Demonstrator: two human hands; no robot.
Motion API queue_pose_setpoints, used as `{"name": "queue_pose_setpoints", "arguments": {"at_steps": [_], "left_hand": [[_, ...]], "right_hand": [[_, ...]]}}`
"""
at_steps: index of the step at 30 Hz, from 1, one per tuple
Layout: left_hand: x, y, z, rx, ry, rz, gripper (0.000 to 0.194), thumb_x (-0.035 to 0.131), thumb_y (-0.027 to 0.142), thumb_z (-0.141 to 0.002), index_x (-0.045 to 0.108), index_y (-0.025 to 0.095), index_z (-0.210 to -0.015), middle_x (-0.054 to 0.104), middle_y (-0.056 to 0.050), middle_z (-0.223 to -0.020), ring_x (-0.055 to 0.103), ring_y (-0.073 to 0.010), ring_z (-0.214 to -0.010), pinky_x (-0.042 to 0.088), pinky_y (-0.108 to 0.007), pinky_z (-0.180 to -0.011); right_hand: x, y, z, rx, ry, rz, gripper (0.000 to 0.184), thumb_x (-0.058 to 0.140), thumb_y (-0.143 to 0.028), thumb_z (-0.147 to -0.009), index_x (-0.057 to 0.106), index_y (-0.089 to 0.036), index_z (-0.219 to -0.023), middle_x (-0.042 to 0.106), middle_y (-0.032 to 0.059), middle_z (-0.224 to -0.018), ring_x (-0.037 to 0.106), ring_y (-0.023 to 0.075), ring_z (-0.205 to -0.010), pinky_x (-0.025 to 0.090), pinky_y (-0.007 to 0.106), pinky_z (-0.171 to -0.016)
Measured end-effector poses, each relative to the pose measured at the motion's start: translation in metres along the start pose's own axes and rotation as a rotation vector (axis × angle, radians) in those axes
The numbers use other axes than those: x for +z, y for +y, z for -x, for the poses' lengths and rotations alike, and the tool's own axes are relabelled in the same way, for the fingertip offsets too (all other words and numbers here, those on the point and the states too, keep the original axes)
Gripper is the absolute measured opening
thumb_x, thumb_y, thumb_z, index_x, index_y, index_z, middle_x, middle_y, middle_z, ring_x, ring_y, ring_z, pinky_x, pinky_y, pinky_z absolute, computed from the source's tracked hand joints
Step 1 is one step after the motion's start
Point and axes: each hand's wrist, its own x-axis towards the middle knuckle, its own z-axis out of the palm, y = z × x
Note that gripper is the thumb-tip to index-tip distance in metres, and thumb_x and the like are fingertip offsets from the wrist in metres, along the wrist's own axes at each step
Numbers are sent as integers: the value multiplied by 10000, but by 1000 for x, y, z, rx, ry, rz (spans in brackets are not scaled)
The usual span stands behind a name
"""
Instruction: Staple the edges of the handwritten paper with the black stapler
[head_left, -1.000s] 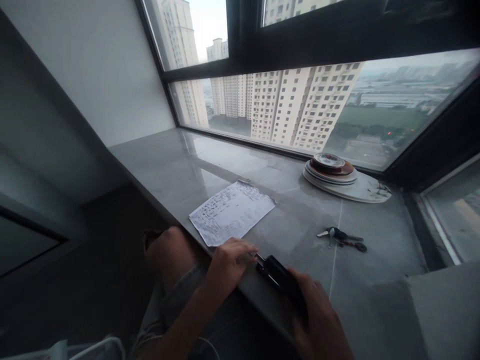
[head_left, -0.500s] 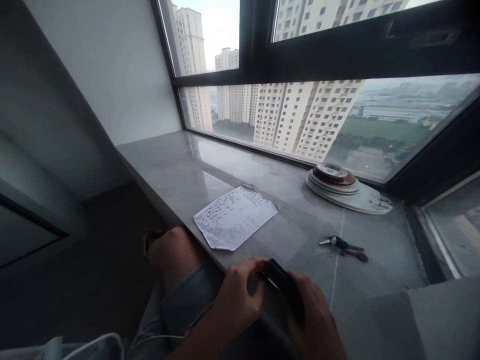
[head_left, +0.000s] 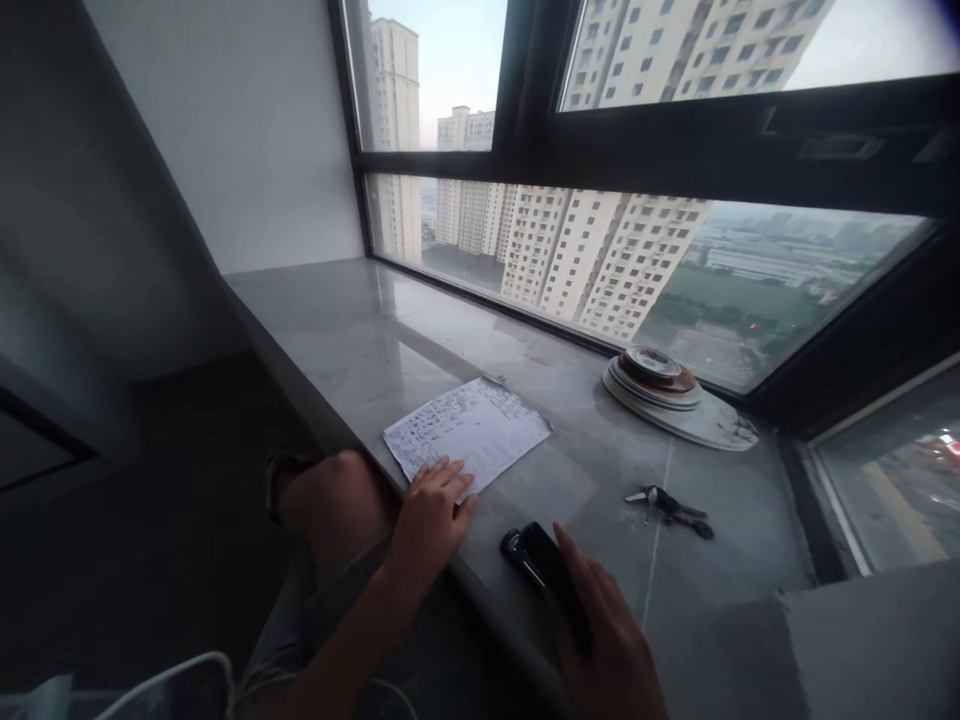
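Black stapler (head_left: 553,568) at five o'clock looks already closed, fingers of the right hand (head_left: 609,640) wrapped along it, while beyond, toward eleven o'clock, fingers of the left hand (head_left: 431,512), spread and gripping nothing, touch the paper (head_left: 491,432), where no staple is discernible.

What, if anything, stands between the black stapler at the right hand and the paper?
Only the left hand, lying over the near corner of the paper. Right of its thumb, nothing visible stands between the black stapler and the sheet; the keys lie off to the right.
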Motion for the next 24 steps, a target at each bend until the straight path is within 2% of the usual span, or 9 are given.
{"name": "queue_pose_setpoints", "arguments": {"at_steps": [4,8,13,18,21,24], "left_hand": [[6,-1,4,10,38,46,177,627,166,-930,735,210,-1063,693,-80,-1298,563,-299,-1316,376,-579,-1150],[11,-2,8,50,64,40,93,627,134,-932,698,180,-973,729,-77,-1197,608,-284,-1251,418,-529,-1123],[12,-4,8,26,126,14,82,617,97,-930,636,169,-965,720,-83,-1063,659,-256,-1070,508,-453,-967],[5,0,8,11,178,-35,77,561,112,-966,587,176,-933,665,-48,-951,620,-229,-926,488,-386,-839],[1,2,10,69,201,-65,107,537,98,-974,571,177,-909,637,-38,-904,584,-221,-869,463,-376,-811],[3,0,14,204,178,-73,121,515,101,-986,572,174,-908,625,-37,-892,568,-213,-847,459,-359,-794]], "right_hand": [[0,-2,-1,-30,-26,0,556,444,-243,-1037,319,-386,-1560,566,35,-1404,603,178,-1239,546,306,-997],[2,-5,-5,-22,-32,0,529,419,-224,-1039,372,-387,-1540,560,26,-1420,611,167,-1236,547,266,-977],[12,-9,-18,-38,7,-4,512,429,-224,-1029,415,-351,-1525,593,41,-1390,628,173,-1218,554,263,-956],[21,-16,-31,9,3,-36,510,431,-220,-1030,414,-351,-1523,604,47,-1356,638,172,-1183,547,271,-944],[25,-22,-37,33,-11,-68,524,424,-193,-1026,410,-348,-1527,610,55,-1335,638,176,-1166,533,284,-955],[27,-27,-42,32,2,-77,527,426,-195,-1022,412,-324,-1532,641,71,-1268,675,180,-1059,544,282,-897]]}}
